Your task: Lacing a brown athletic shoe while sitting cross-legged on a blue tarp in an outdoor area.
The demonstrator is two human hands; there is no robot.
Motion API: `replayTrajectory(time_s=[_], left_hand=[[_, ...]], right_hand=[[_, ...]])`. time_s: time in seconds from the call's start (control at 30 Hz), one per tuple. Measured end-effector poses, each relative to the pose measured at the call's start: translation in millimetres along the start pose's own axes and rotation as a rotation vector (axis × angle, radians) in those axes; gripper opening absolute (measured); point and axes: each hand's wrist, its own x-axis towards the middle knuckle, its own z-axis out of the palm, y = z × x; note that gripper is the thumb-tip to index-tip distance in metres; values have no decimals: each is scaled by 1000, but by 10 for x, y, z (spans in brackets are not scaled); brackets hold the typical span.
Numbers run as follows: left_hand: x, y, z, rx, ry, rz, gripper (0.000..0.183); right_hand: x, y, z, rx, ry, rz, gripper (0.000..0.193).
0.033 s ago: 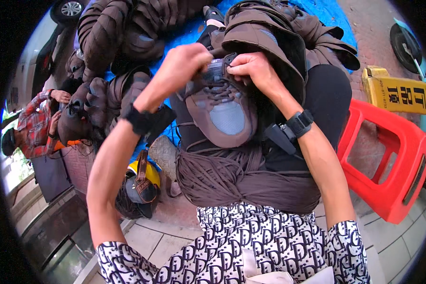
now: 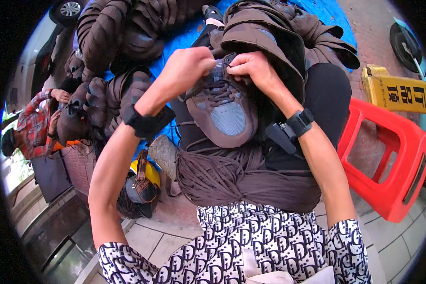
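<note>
A brown shoe upper (image 2: pixel 227 119) with a grey-blue mesh toe lies across my lap, toe toward me. Dark laces (image 2: pixel 220 93) cross over its tongue. My right hand (image 2: pixel 253 66) pinches the upper's edge beside the top eyelets. Just left of the tongue, my left hand (image 2: pixel 189 66) is closed with fingertips together; whatever it grips is hidden. Below the toe, a thick bundle of brown laces (image 2: pixel 241 177) rests over my thighs. Stacked brown shoe uppers (image 2: pixel 258 38) sit right beyond my hands.
More piles of uppers (image 2: pixel 102 40) lie on a blue tarp (image 2: pixel 329 16). At right stand a red plastic stool (image 2: pixel 393 194) and a yellow sign (image 2: pixel 400 92). A yellow and dark bag-like item (image 2: pixel 144 184) sits at left. Farther left, a person in a plaid shirt (image 2: pixel 35 125) handles uppers.
My left hand has shifted slightly down and right, closer to the tongue. My right hand and the shoe upper stay in nearly the same place.
</note>
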Motion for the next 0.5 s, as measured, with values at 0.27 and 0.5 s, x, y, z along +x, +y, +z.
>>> replayTrajectory(time_s=[0.27,0.5], left_hand=[[135,-4,214,67,-76,-41,18],[114,18,220,20,-113,-117,19]], right_hand=[[-132,72,-54,-342,137,-206,11],[-118,100,-28,-762,156,-283,12]])
